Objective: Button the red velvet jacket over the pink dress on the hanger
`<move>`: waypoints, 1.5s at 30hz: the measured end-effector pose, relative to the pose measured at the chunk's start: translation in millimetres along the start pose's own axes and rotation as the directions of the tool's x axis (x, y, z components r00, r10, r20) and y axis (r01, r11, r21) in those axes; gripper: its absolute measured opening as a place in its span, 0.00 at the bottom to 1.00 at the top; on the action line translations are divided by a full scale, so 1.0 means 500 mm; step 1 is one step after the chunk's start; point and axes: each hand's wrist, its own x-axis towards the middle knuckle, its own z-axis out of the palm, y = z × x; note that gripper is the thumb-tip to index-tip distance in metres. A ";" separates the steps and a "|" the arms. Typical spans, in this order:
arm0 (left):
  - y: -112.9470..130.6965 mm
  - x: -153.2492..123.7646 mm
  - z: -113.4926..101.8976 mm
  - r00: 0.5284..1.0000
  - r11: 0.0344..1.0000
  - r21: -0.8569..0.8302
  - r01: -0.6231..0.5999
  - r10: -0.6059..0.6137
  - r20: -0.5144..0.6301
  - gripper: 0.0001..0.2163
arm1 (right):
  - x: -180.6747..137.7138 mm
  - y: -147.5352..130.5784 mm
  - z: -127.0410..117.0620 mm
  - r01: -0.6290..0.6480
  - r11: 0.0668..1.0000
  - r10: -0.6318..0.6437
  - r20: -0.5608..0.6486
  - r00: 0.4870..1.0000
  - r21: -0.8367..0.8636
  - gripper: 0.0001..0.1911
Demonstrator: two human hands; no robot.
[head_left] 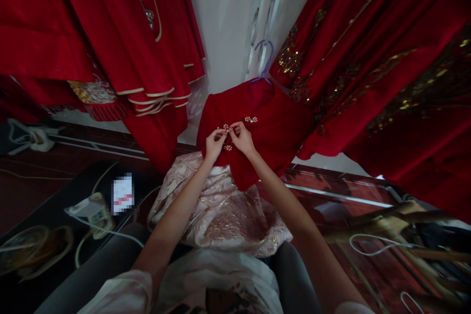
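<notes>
A red jacket (pixel 279 127) on a purple hanger (pixel 271 51) lies over my lap, its collar pointing away from me. Decorated flower-shaped fasteners run down its front; one fastener (pixel 251 119) shows near the collar and another (pixel 228 148) sits just below my fingers. Both hands meet at the fastener (pixel 225 127) between these two. My left hand (pixel 215 143) pinches its left part, fingers closed. From the right, my right hand (pixel 241 136) pinches the same fastener with thumb and fingertips. Under the jacket, pink-and-gold brocade fabric (pixel 228 211) covers my knees.
Red garments with pale piping (pixel 121 34) hang at the left, and sequined red garments (pixel 386 59) at the right. A power strip (pixel 97 213), a cable and a blurred lit screen (pixel 122 194) are on a dark surface at the left. Wooden rails (pixel 401 225) stand at the right.
</notes>
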 end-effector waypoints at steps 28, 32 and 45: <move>0.083 -0.176 -0.065 0.961 0.737 0.617 -0.275 0.230 0.154 0.07 | -0.192 -0.050 -0.029 -0.154 0.971 0.171 0.085 0.982 -0.184 0.09; 0.079 -0.177 -0.070 0.960 0.734 0.618 -0.281 0.218 0.178 0.11 | -0.192 -0.056 -0.026 -0.182 0.976 0.192 0.083 0.978 -0.121 0.07; 0.081 -0.183 -0.059 0.917 0.644 0.656 -0.394 0.224 0.331 0.14 | -0.152 -0.028 -0.149 -0.228 0.966 0.239 -0.080 0.968 0.121 0.11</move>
